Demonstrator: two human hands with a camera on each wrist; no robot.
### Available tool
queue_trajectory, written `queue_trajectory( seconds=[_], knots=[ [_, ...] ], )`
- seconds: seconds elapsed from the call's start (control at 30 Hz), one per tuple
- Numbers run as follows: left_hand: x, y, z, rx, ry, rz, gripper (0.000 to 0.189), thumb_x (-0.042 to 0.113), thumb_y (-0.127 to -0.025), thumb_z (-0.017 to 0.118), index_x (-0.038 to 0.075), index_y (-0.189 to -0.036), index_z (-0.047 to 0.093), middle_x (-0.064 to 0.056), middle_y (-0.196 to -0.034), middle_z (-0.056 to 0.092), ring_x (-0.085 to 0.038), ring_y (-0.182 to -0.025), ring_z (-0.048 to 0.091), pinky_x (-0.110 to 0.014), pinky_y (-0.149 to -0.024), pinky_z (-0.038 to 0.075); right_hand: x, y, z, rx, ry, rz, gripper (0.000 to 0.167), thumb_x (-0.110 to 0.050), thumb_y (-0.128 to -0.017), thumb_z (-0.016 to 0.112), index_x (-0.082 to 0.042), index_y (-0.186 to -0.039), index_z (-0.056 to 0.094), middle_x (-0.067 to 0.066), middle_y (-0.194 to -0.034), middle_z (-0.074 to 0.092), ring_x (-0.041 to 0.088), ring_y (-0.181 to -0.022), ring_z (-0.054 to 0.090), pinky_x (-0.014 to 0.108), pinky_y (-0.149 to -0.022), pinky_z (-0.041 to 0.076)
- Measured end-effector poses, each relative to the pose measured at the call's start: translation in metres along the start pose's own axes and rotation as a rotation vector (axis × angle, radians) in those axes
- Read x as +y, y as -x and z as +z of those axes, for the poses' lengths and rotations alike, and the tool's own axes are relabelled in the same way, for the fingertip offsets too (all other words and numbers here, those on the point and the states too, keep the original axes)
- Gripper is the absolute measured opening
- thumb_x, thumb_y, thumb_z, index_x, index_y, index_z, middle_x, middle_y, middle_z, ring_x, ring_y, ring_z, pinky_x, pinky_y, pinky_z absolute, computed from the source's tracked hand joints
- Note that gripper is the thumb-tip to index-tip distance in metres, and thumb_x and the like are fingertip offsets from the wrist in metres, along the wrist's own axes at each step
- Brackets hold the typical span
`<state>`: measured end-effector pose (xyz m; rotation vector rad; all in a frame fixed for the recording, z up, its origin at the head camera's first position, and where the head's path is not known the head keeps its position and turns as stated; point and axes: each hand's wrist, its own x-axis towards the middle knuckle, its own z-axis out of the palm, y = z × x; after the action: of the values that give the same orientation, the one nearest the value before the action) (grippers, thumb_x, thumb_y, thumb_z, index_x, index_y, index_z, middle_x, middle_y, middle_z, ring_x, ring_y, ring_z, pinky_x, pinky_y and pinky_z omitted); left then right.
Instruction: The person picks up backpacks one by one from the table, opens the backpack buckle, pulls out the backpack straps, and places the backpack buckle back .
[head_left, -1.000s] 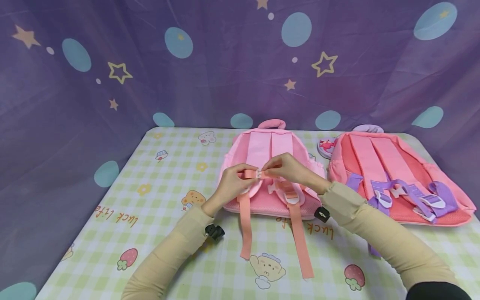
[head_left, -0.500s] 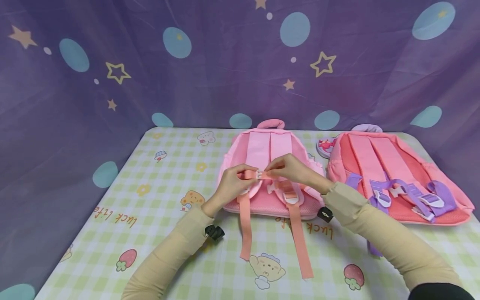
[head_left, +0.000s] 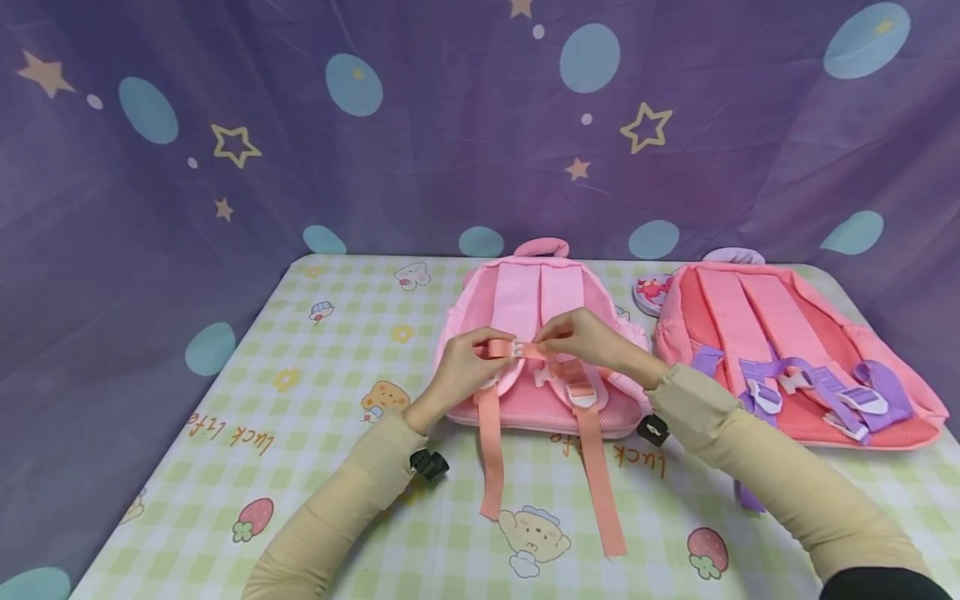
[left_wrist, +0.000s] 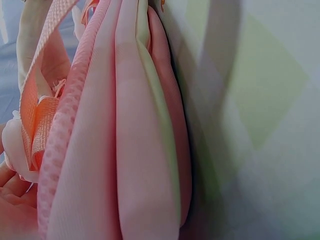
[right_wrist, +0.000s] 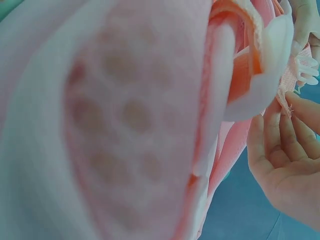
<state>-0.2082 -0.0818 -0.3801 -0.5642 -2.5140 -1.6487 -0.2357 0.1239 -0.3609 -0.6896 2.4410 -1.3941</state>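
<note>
A pink backpack [head_left: 517, 279] lies with its shoulder straps facing up. Above its middle, my left hand [head_left: 459, 373] pinches an orange webbing strap beside a small white plastic buckle piece [head_left: 517, 349]. On the buckle's other side, my right hand [head_left: 581, 337] pinches the webbing between thumb and fingers. In the right wrist view, the right hand [right_wrist: 287, 160] holds the strap's frayed end [right_wrist: 285, 103], and white prongs [right_wrist: 307, 69] show beyond it. Another white buckle piece [head_left: 543, 377] rests on the backpack below the right hand. In the left wrist view, the backpack's side [left_wrist: 140, 140] hides most of the work.
At the right lies a coral backpack [head_left: 795, 333] with purple straps [head_left: 825, 387]. A round printed item [head_left: 652, 293] sits between the two bags. Two loose orange strap tails [head_left: 491, 458] hang toward the front over the green checked tablecloth [head_left: 330, 483]. A purple curtain [head_left: 450, 150] stands behind.
My right hand has slid slightly right, and more orange webbing shows between its fingertips and the buckle piece. My left hand keeps its hold in nearly the same place.
</note>
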Motion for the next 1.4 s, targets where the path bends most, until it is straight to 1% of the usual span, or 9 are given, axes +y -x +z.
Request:
queue_trajectory(
  seconds=[0.27,0.43,0.57,0.8,0.93,1.07,1.1,1.33,1.4],
  knots=[
    [0.002,0.001,0.0,-0.004,0.037,-0.023,0.025,0.005,-0.072,0.071,0.003,-0.096,0.067,-0.012,-0.092,0.066,-0.015,-0.079,0.058,-0.026,-0.071,0.048,-0.004,-0.001,0.003,0.004,-0.021,0.027,0.015,-0.005,-0.082,0.06,0.002,-0.094,0.067,0.011,-0.087,0.067,0.011,-0.069,0.056,0.026,-0.066,0.048],
    [0.002,0.001,0.0,-0.003,0.036,-0.022,0.023,0.005,-0.072,0.071,0.005,-0.095,0.067,-0.009,-0.089,0.066,-0.012,-0.076,0.058,-0.022,-0.068,0.048,-0.006,-0.001,0.004,0.003,-0.037,0.038,0.015,-0.004,-0.082,0.06,0.003,-0.094,0.067,0.012,-0.087,0.067,0.011,-0.068,0.056,0.027,-0.064,0.048],
    [0.001,0.001,0.0,-0.006,0.039,-0.016,0.023,0.004,-0.071,0.071,0.004,-0.094,0.067,-0.009,-0.088,0.066,-0.012,-0.076,0.059,-0.022,-0.067,0.049,-0.008,-0.002,0.005,-0.001,-0.053,0.045,0.016,-0.004,-0.083,0.059,0.003,-0.096,0.066,0.012,-0.088,0.067,0.012,-0.068,0.057,0.026,-0.065,0.049],
    [0.002,0.001,0.0,-0.008,0.049,-0.02,0.023,0.003,-0.071,0.071,0.004,-0.094,0.067,-0.009,-0.088,0.066,-0.013,-0.076,0.059,-0.023,-0.067,0.049,-0.011,-0.002,0.006,-0.012,-0.083,0.027,0.017,-0.002,-0.083,0.058,0.006,-0.096,0.065,0.015,-0.087,0.066,0.012,-0.068,0.056,0.028,-0.065,0.049],
    [0.002,0.001,0.0,-0.015,0.05,-0.023,0.024,0.004,-0.072,0.071,0.003,-0.095,0.067,-0.01,-0.089,0.066,-0.014,-0.077,0.059,-0.022,-0.068,0.049,-0.01,-0.002,0.006,-0.016,-0.083,0.028,0.017,-0.004,-0.083,0.059,0.005,-0.096,0.066,0.014,-0.087,0.066,0.012,-0.068,0.057,0.029,-0.066,0.049],
    [0.002,0.001,-0.001,-0.02,0.045,-0.02,0.025,0.005,-0.072,0.071,0.002,-0.096,0.066,-0.012,-0.091,0.066,-0.016,-0.079,0.059,-0.021,-0.069,0.048,-0.009,-0.001,0.004,-0.012,-0.051,0.03,0.018,-0.007,-0.083,0.06,0.003,-0.097,0.066,0.012,-0.087,0.067,0.013,-0.07,0.058,0.032,-0.068,0.05],
    [0.003,0.002,-0.001,-0.021,0.044,-0.019,0.025,0.004,-0.072,0.071,0.001,-0.096,0.066,-0.013,-0.091,0.066,-0.017,-0.079,0.059,-0.021,-0.069,0.048,-0.008,-0.001,0.004,-0.012,-0.043,0.03,0.018,-0.008,-0.083,0.061,0.002,-0.097,0.066,0.012,-0.087,0.067,0.014,-0.07,0.059,0.032,-0.068,0.05],
    [0.033,0.009,-0.007,-0.02,0.022,-0.004,0.023,-0.004,-0.072,0.068,-0.006,-0.094,0.064,-0.018,-0.089,0.065,-0.018,-0.076,0.058,-0.017,-0.066,0.046,-0.006,0.002,0.0,-0.02,-0.023,0.04,0.02,-0.01,-0.081,0.063,0.002,-0.097,0.066,0.011,-0.085,0.067,0.023,-0.072,0.06,0.029,-0.066,0.048],
    [0.035,0.01,-0.007,-0.019,0.026,-0.003,0.022,-0.004,-0.072,0.067,-0.007,-0.094,0.064,-0.019,-0.088,0.065,-0.017,-0.076,0.058,-0.018,-0.066,0.046,-0.006,0.003,0.0,-0.026,-0.021,0.032,0.02,-0.009,-0.081,0.063,0.003,-0.097,0.066,0.012,-0.086,0.067,0.024,-0.072,0.06,0.028,-0.066,0.048]
  ],
)
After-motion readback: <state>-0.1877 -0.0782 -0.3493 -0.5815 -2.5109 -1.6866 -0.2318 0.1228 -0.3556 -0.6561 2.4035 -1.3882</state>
